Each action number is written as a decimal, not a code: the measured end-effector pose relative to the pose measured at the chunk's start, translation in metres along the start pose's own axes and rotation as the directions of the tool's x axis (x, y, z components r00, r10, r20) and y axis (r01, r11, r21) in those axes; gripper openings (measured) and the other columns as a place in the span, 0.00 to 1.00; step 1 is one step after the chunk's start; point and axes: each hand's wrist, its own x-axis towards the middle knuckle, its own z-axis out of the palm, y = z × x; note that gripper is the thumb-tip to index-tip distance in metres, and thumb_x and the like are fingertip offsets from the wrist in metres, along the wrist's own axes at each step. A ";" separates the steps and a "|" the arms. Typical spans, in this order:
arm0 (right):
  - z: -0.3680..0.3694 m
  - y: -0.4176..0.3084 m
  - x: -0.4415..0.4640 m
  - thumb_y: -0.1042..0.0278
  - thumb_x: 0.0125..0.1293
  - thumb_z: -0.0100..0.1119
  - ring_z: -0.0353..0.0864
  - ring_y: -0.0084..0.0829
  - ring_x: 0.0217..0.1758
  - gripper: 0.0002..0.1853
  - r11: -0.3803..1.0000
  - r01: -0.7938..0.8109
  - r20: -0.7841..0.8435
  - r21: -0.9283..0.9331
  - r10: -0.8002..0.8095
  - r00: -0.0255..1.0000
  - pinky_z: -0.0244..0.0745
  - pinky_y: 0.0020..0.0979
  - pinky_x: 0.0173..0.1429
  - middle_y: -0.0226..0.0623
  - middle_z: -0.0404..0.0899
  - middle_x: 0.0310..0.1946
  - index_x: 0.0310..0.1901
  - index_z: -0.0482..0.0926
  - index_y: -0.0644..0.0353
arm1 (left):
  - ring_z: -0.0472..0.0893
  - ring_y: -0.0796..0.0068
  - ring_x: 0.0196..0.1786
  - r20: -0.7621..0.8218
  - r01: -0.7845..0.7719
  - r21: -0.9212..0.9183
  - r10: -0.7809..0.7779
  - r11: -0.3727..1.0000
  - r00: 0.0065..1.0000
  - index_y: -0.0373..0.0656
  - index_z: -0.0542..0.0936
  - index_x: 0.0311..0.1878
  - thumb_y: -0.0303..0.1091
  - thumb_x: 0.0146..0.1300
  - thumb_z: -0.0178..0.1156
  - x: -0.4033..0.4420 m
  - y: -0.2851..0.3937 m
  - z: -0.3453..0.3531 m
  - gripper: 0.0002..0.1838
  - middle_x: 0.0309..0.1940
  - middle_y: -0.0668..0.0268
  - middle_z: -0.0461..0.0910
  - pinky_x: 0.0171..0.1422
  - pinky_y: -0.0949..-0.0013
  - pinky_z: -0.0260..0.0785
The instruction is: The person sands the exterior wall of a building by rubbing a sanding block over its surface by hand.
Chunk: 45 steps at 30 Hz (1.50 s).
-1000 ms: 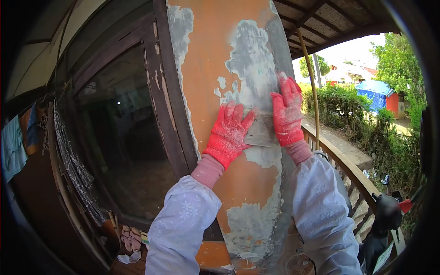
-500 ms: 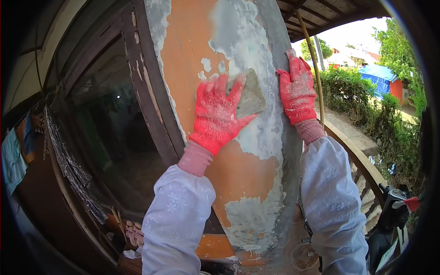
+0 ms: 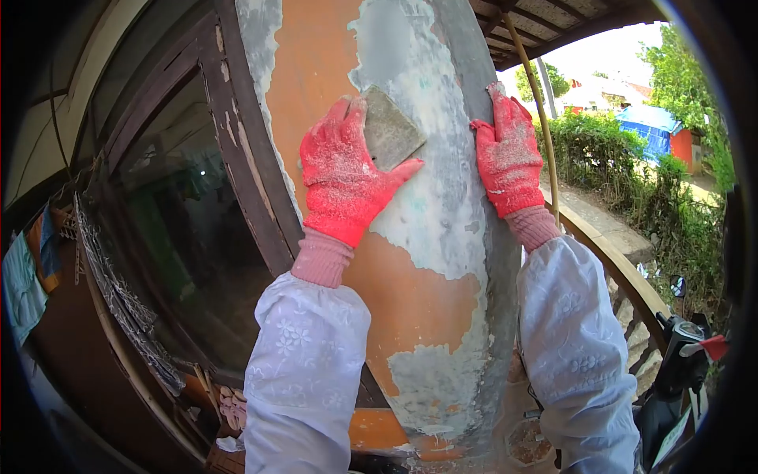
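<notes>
The orange, grey-patched wall (image 3: 426,292) stands before the person; the left hand (image 3: 341,170), red-gloved, presses a flat grey pad (image 3: 391,130) against its upper part, thumb spread along the lower edge; the right hand (image 3: 509,158), also gloved, lies on the dark right side, thumb apart, fingers close together

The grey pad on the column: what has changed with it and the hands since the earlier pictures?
The pad and left hand have moved up and left across the column, away from the right hand, and the pad has turned. Nothing was visibly picked up or let go. The right hand stayed at the column's edge.
</notes>
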 end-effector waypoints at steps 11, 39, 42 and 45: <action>-0.003 -0.003 -0.004 0.57 0.70 0.59 0.64 0.53 0.75 0.31 0.992 0.009 0.068 -0.126 0.000 0.998 0.62 0.49 0.77 0.50 0.69 0.70 0.73 0.68 0.53 | 0.71 0.48 0.67 0.328 -0.336 -0.111 0.353 0.935 0.876 0.41 0.74 0.65 0.54 0.44 0.79 -0.119 -0.003 -0.034 0.46 0.64 0.54 0.72 0.72 0.45 0.63; -0.005 -0.007 -0.003 0.62 0.68 0.61 0.64 0.52 0.74 0.29 0.990 0.072 0.033 -0.123 -0.068 0.997 0.63 0.46 0.77 0.49 0.68 0.70 0.70 0.71 0.51 | 0.73 0.48 0.63 0.157 -0.076 0.050 0.067 0.996 0.985 0.38 0.72 0.64 0.55 0.40 0.82 -0.195 -0.023 -0.049 0.50 0.63 0.51 0.72 0.67 0.47 0.66; -0.004 -0.007 -0.002 0.63 0.68 0.61 0.64 0.52 0.75 0.29 0.990 0.064 0.018 -0.123 -0.062 0.998 0.63 0.46 0.77 0.50 0.67 0.70 0.70 0.71 0.51 | 0.74 0.49 0.63 0.265 -0.159 -0.037 0.163 0.987 0.950 0.40 0.72 0.62 0.55 0.41 0.81 -0.252 -0.010 -0.064 0.48 0.62 0.52 0.72 0.65 0.47 0.66; -0.001 -0.004 -0.004 0.63 0.68 0.61 0.63 0.53 0.76 0.29 0.991 0.061 0.043 -0.115 -0.056 0.997 0.62 0.47 0.78 0.51 0.66 0.71 0.71 0.71 0.52 | 0.74 0.47 0.63 0.184 -0.157 0.024 0.151 0.987 0.971 0.37 0.71 0.64 0.55 0.42 0.81 -0.187 -0.033 -0.054 0.49 0.63 0.51 0.72 0.66 0.47 0.66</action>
